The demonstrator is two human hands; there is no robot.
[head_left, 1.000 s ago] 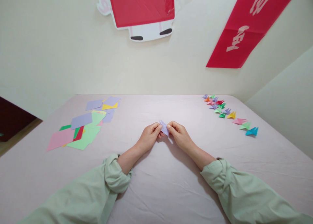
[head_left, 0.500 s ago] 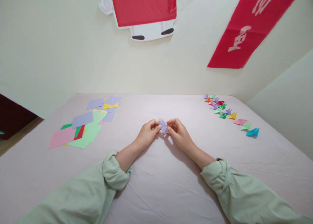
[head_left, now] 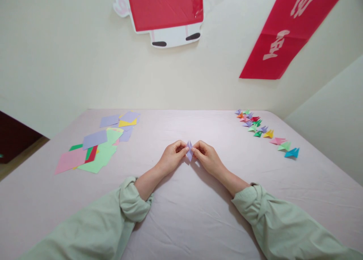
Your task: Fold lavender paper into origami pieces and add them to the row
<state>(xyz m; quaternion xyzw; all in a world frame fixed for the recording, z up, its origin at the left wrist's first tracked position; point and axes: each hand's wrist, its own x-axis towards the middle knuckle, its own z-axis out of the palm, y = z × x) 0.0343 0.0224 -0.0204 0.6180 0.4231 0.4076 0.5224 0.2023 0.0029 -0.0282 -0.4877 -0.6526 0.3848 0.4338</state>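
Note:
A small folded piece of purple origami paper (head_left: 189, 152) is held upright between my two hands, just over the table's middle. Its upper end splits into two thin points, and its lower end narrows to a tip. My left hand (head_left: 172, 155) pinches its left side between thumb and fingers. On the right side, the thumb and fingers of my right hand (head_left: 208, 156) are closed on it in the same way. Parts of the paper's side edges are hidden behind my thumbs and fingertips.
Loose paper sheets in several colours, among them a pink sheet (head_left: 70, 160) and a green sheet (head_left: 99, 158), overlap on the left. Small folded paper figures line the right side, a blue figure (head_left: 292, 153) nearest. A pale cloth (head_left: 176, 222) covers the table, which meets the wall (head_left: 181, 78).
The purple paper has turned from a slant to nearly upright, its two points now upward. My right fingers have shifted to pinch its right side, and both hands have drawn slightly closer together.

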